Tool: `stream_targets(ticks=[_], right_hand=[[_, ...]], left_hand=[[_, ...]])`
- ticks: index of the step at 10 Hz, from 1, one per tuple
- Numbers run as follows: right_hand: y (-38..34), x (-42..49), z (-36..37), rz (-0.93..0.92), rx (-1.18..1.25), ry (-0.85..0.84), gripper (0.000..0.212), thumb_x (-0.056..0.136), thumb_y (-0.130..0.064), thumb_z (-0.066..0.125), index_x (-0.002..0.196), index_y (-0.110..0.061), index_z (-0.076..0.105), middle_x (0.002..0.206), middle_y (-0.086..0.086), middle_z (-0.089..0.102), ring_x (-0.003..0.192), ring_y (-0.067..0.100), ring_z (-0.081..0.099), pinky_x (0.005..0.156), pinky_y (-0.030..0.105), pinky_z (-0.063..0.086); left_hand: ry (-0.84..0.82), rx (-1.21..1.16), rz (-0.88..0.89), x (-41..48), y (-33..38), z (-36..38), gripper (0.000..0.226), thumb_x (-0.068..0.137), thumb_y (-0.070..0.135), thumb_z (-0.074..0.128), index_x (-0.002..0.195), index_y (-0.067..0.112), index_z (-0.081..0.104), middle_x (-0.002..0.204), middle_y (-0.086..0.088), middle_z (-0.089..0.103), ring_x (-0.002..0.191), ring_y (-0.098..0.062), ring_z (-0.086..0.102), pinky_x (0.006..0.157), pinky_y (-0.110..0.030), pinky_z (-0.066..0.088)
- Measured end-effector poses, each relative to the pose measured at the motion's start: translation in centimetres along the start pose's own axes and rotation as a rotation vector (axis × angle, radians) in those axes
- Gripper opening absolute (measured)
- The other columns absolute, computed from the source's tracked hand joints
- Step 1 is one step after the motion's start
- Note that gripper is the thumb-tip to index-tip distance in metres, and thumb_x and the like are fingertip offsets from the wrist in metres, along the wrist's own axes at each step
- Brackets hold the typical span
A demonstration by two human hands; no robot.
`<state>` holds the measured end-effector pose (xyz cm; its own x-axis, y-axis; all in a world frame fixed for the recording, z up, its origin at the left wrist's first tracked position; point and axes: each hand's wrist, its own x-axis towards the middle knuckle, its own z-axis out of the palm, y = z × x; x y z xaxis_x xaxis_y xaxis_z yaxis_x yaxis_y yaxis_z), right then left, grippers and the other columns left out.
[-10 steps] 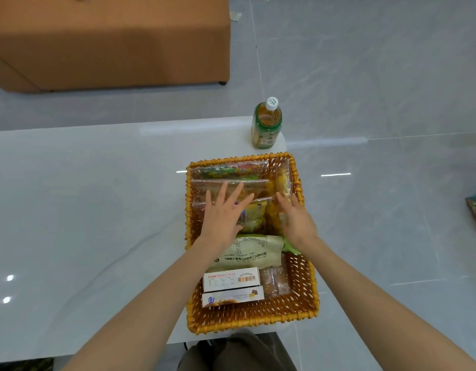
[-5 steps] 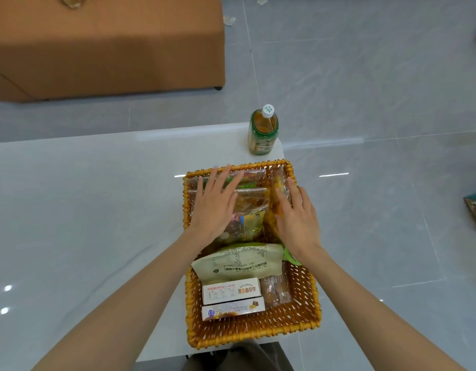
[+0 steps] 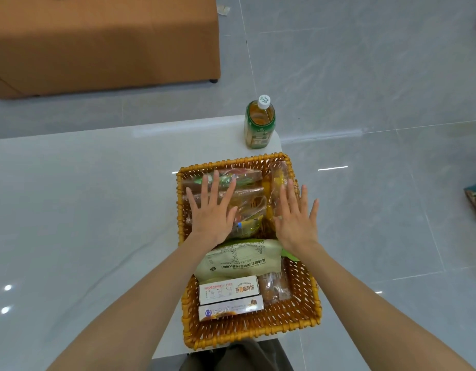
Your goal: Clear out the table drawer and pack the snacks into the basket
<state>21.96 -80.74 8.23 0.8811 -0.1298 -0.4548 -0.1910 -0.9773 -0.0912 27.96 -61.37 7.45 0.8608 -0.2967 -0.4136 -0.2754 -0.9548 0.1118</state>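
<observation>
Your L hand (image 3: 214,215) lies flat, palm down, fingers straight and spread, on the clear snack packs (image 3: 249,198) at far end of basket (image 3: 247,334). R hand (image 3: 295,220) same pose, fingers apart, over far-right rim. Basket sits at table (image 3: 84,210) right edge, bottle (image 3: 259,124) just beyond.

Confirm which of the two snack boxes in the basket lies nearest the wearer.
The box with the blue C2 logo, next to the basket near rim. The white box with red print lies just beyond it.
</observation>
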Motion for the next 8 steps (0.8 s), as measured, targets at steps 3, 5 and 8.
stream_targets(ticks=[3, 5, 8], right_hand=[[-2.5, -8.0, 2.4, -0.311, 0.204, 0.308, 0.054, 0.078, -0.001, 0.072, 0.13, -0.006, 0.058, 0.138, 0.011, 0.054, 0.129, 0.029, 0.049, 0.104, 0.048, 0.044], [-3.1, -9.2, 5.9, -0.243, 0.187, 0.033, 0.065, 0.095, -0.006, 0.051, 0.152, -0.017, 0.022, 0.16, 0.001, 0.016, 0.149, 0.024, 0.008, 0.116, 0.04, 0.03], [-4.6, -10.1, 2.7, -0.191, 0.237, 0.013, 0.055, 0.099, -0.01, 0.043, 0.151, -0.017, 0.027, 0.159, 0.0, 0.022, 0.146, 0.02, 0.018, 0.114, 0.031, 0.028]], left_hand=[[0.28, -0.234, 0.274, -8.4, 1.5, 2.2, 0.053, 0.1, 0.027, 0.039, 0.15, 0.018, 0.023, 0.157, -0.009, 0.019, 0.146, -0.025, 0.008, 0.115, -0.053, 0.021], [-0.013, -0.127, 0.151, -11.1, -0.2, 6.3, 0.065, 0.102, 0.025, 0.039, 0.15, 0.029, -0.005, 0.162, 0.003, 0.005, 0.148, -0.019, -0.004, 0.117, -0.036, -0.007], [-0.119, -0.124, 0.158, -11.9, -0.4, 3.3, 0.056, 0.105, 0.031, 0.025, 0.153, 0.027, -0.004, 0.161, 0.004, -0.003, 0.148, -0.021, -0.005, 0.118, -0.041, -0.003]])
